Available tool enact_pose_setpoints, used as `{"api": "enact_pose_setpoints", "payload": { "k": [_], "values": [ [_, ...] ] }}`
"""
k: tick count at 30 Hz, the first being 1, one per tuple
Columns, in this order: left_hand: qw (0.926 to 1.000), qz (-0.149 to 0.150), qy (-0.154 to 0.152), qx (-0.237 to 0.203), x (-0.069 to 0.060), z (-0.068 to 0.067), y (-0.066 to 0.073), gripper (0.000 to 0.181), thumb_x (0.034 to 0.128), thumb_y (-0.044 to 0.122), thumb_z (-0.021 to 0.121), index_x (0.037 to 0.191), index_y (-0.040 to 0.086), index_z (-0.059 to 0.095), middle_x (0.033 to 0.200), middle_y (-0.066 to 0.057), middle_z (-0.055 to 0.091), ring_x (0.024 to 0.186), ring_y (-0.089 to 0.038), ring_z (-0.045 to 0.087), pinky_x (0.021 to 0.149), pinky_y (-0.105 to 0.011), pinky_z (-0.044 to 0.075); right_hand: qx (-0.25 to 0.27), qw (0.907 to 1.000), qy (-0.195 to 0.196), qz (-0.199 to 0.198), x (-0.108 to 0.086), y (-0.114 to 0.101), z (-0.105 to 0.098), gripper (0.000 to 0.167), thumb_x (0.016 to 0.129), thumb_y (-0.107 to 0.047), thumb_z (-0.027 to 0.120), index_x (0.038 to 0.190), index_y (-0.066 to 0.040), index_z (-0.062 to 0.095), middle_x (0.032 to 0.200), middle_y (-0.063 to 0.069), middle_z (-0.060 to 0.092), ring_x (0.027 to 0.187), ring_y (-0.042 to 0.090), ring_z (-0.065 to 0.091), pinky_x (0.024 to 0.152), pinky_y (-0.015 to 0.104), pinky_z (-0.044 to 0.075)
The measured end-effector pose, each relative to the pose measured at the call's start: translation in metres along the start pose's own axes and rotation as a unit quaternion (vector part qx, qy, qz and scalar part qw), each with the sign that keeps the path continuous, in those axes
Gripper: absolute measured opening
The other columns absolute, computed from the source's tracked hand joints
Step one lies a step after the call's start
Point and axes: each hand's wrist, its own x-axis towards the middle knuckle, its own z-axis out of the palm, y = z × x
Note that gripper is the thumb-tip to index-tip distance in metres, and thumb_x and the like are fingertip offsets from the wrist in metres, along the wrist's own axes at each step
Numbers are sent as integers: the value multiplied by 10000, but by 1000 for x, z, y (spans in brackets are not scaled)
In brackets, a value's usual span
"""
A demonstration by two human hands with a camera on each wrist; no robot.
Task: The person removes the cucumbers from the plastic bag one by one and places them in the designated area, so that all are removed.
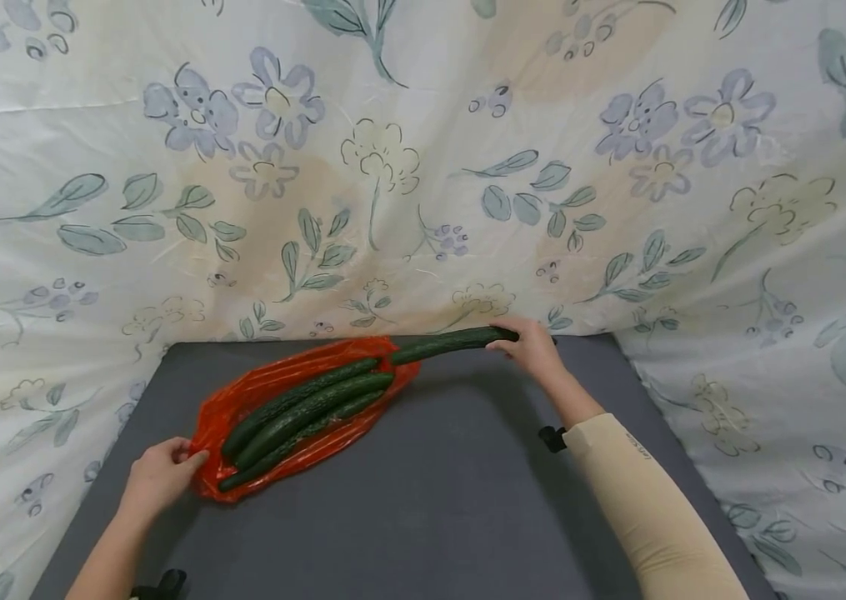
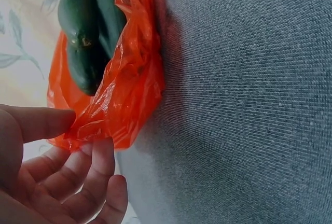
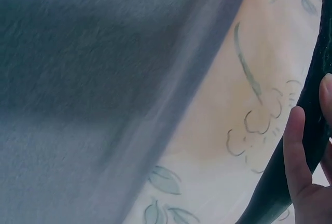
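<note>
A person's left hand (image 1: 158,477) pinches the closed end of a red plastic bag (image 1: 340,433) between thumb and fingers, at the near left of a dark grey table (image 1: 430,500). The right hand (image 1: 533,350), reaching toward the far edge, grips a long green cucumber (image 1: 448,341) near one end, with thumb and fingers on opposite sides of it. This cucumber is held almost level, slanting slightly, its other end at the mouth of the bag and overlapping the red edge. Three more cucumbers (image 1: 312,416) lie side by side inside the bag, which is spread open so that they show from above. As things stand, three are in the bag and the fourth is mostly outside, with only its tip at the opening; whether it is going in or coming out cannot be told from this moment. Further out, a beige sleeve (image 1: 643,492) covers the right forearm, and a small black object (image 1: 553,438) sits beside that wrist. Behind and around the table hangs a pale cloth (image 1: 423,283) printed with flowers and leaves.
</note>
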Motion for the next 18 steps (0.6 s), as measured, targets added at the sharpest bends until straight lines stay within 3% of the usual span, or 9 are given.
{"api": "enact_pose_setpoints", "payload": {
  "k": [9, 18],
  "values": [
    [9999, -19, -90, -66, 2, -1, 1, 441, 995, 308, 602, 1133, -111, 609, 872, -139, 661, 748, -235, 573, 604, -337, 434, -12, 9997, 49, 226, -1, 20, -8, 510, 878, -262, 774, 1369, -211, 643, 1422, 121, 595, 794, 215, 732, 713, 389, 586],
    [9999, -39, -101, -53, 1, 0, 0, 425, 989, 303, 600, 1126, -99, 612, 870, -133, 649, 764, -247, 566, 609, -329, 431, 7, 9988, 129, 479, -4, 44, -13, 511, 898, -215, 762, 1389, -176, 625, 1447, 164, 560, 918, 363, 729, 749, 421, 589]
  ]
}}
